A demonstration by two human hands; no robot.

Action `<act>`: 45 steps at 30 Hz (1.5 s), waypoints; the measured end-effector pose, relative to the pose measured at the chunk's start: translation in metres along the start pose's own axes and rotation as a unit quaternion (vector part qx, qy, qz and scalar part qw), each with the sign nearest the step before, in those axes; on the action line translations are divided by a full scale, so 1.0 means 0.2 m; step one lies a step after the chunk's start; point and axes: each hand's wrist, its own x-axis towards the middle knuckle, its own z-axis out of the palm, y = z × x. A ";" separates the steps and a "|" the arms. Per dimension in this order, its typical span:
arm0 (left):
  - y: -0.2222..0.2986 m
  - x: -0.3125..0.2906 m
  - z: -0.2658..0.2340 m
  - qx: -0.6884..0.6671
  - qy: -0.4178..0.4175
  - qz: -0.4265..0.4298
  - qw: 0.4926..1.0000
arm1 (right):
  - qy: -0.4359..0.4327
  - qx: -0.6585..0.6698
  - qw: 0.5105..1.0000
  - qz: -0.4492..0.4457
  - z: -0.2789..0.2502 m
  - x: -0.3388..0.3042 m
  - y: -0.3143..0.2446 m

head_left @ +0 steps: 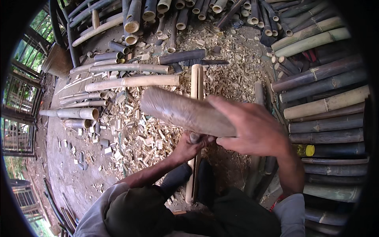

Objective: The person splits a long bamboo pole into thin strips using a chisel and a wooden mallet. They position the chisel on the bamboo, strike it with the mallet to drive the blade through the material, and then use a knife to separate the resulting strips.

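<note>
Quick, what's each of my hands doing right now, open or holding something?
Left hand: curled, partly hidden; whether it grips anything cannot be told.
Right hand: closed on a thick brown cylindrical piece, blurred.

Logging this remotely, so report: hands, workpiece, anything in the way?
Right hand gripping brown cylinder, blurred. Left hand close by, hold unclear. Pale bamboo pole partly hidden beneath them. Wood chips around.

the brown cylindrical piece (pixel 181 112) is thick, with a mottled surface blurred by motion. it is held crosswise, its left end higher in view than its right. the pale pole (pixel 196 81) is straight and narrow, with a dark lengthwise slot at its far end. it extends away from the wearer; the brown piece crosses over it and hides its middle.
</note>
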 end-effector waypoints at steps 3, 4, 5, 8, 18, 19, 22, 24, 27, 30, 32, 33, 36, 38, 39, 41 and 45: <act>0.31 0.00 -0.04 -0.042 0.025 0.015 0.999 | 0.066 0.202 0.977 0.000 -0.13 -0.03 -0.03; 0.32 0.05 -0.06 -0.054 0.048 0.063 0.995 | 0.111 0.241 0.964 -0.018 -0.13 -0.04 0.00; 0.35 0.09 -0.12 0.011 0.011 0.037 0.999 | 0.142 0.251 0.957 -0.018 -0.13 -0.05 0.01; 0.30 0.15 -0.09 0.008 0.010 0.003 1.000 | 0.210 0.292 0.933 -0.002 -0.11 -0.07 0.03; 0.08 0.20 -0.01 0.036 -0.050 0.024 0.998 | 0.221 0.288 0.932 0.003 -0.04 -0.16 0.05; 0.04 0.20 -0.02 0.017 -0.052 0.024 0.998 | 0.226 0.253 0.940 -0.014 -0.01 -0.15 0.05; -0.03 0.17 0.01 0.008 -0.057 0.078 0.995 | 0.119 0.194 0.972 0.065 0.03 -0.14 0.06; -0.03 0.16 0.03 0.050 -0.051 0.069 0.995 | 0.036 0.116 0.987 0.108 0.06 -0.13 0.07; 0.01 0.18 0.01 -0.059 -0.065 0.058 0.994 | 0.056 0.052 0.992 0.099 0.05 -0.15 0.06; 0.05 0.18 0.01 0.007 -0.058 0.015 0.998 | 0.165 0.148 0.975 0.007 0.00 -0.16 0.07; 0.06 0.19 0.00 0.019 -0.068 -0.003 0.997 | 0.209 0.143 0.967 -0.017 0.07 -0.18 0.07; 0.06 0.19 -0.01 0.028 -0.073 -0.013 0.997 | 0.110 0.171 0.977 0.071 0.05 -0.16 0.04; 0.06 0.14 0.05 0.028 -0.050 0.074 0.996 | 0.009 0.098 0.984 0.148 0.10 -0.15 0.06; 0.01 0.05 0.02 0.132 -0.164 0.139 0.968 | 0.051 0.044 0.990 0.125 0.15 -0.19 0.09; 0.00 -0.02 0.04 0.179 -0.243 0.190 0.934 | 0.089 0.077 0.987 0.108 0.16 -0.22 0.12; 0.07 -0.14 0.14 0.233 -0.355 0.297 0.855 | 0.149 0.148 0.974 0.083 0.16 -0.26 0.16; 0.35 0.04 0.08 0.091 -0.278 0.142 0.946 | 0.302 0.250 0.918 0.055 0.13 -0.32 0.15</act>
